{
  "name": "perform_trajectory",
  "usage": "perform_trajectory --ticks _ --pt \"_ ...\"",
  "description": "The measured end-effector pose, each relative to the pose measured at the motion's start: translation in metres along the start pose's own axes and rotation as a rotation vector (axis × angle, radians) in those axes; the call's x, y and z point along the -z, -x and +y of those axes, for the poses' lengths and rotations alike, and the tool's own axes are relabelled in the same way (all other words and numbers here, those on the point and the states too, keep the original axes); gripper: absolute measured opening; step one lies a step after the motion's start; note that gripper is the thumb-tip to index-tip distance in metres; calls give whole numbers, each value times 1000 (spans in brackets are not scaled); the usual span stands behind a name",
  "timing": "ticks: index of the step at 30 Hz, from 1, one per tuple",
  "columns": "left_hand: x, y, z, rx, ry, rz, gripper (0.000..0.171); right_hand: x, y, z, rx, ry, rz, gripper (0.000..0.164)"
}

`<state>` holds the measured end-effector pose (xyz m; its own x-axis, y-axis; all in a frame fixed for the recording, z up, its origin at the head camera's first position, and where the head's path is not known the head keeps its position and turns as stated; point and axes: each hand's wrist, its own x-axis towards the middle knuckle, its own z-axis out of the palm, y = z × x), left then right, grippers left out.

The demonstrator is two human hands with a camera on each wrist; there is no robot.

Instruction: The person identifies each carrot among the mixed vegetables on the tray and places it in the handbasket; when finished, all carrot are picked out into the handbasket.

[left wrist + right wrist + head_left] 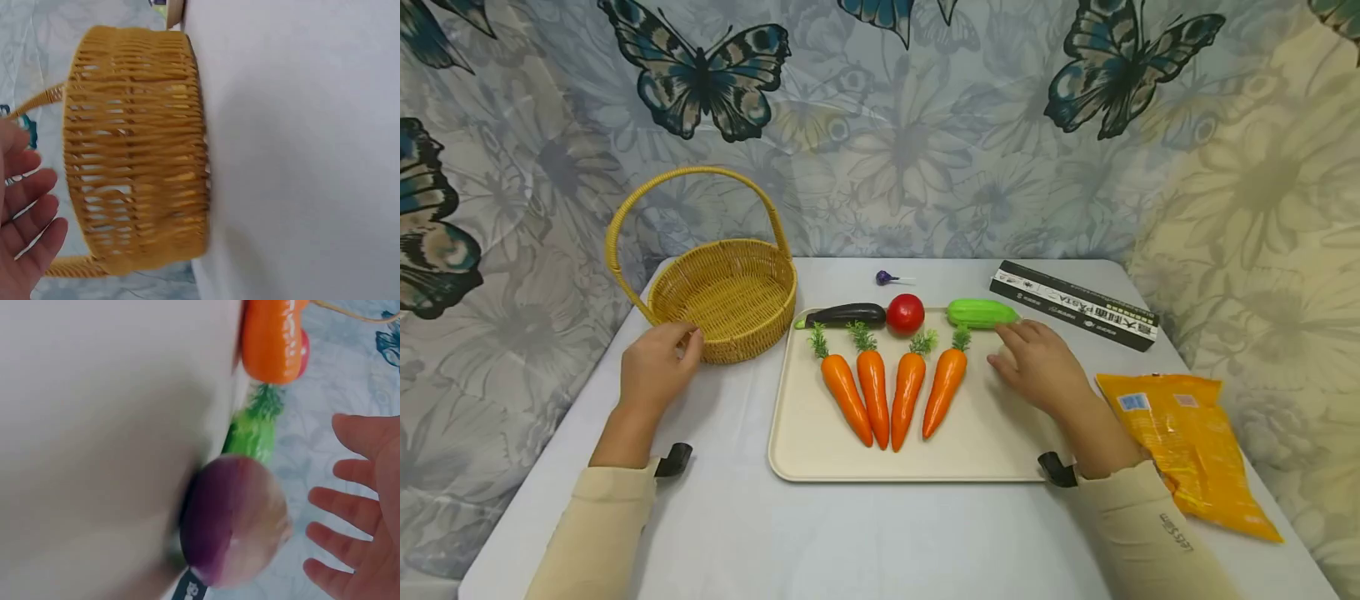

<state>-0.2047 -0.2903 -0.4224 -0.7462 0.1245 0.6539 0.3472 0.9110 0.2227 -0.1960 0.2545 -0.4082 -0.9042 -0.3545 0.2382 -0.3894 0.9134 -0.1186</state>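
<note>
My left hand (658, 362), fingers loosely bent and holding nothing, hovers at the near left rim of the woven yellow basket (134, 156), which stands with its handle up. Over the right part of the cream tray (1000, 454) is my right hand (1037, 367), its fingers spread. Facing that palm in the right wrist view is a round purple-and-whitish vegetable (234, 522), apart from the fingers; the hand hides it in the head view. Just beyond the fingertips lies a green cucumber (981, 313). Several orange carrots (908, 392) lie mid-tray, below a tomato (905, 315) and a dark eggplant (850, 314).
A black pasta box (1075, 304) lies at the back right of the white table (865, 542). An orange bag (1195, 442) rests at the right edge, partly behind the right forearm. Behind the tray is a small purple thing on a thin stick (886, 277).
</note>
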Motion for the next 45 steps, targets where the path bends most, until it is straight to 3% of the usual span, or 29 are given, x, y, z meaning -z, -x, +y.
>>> perform_trajectory --ticks 6,12,15,18,22,27,30,35,39,45 --pt "-12 4 -15 168 16 91 20 -7 0 -16 -86 -45 40 45" --pt "-17 12 -26 417 80 154 22 -14 -7 -36 -36 -75 -74 38" --pt "-17 14 -29 533 133 155 31 -17 -9 -42 -29 -125 -132 35" --pt "-18 16 -27 621 246 109 40 -19 -10 -44 -29 -172 -165 32" --pt "-22 19 -24 672 424 75 46 -22 -11 -45 -46 -227 -210 36" --pt "-28 20 -17 731 656 50 58 -23 -13 -48 -116 -249 -280 55" --pt "-32 21 -15 747 742 22 65 -23 -16 -50 -123 -241 -309 66" --pt "-35 23 -16 736 720 -12 65 -25 -19 -52 -170 -247 -349 77" --pt "-36 26 -17 726 663 -48 59 -31 -19 -52 -246 -320 -376 82" --pt "-37 25 -18 723 657 -37 56 -32 -23 -49 -313 -441 -380 89"
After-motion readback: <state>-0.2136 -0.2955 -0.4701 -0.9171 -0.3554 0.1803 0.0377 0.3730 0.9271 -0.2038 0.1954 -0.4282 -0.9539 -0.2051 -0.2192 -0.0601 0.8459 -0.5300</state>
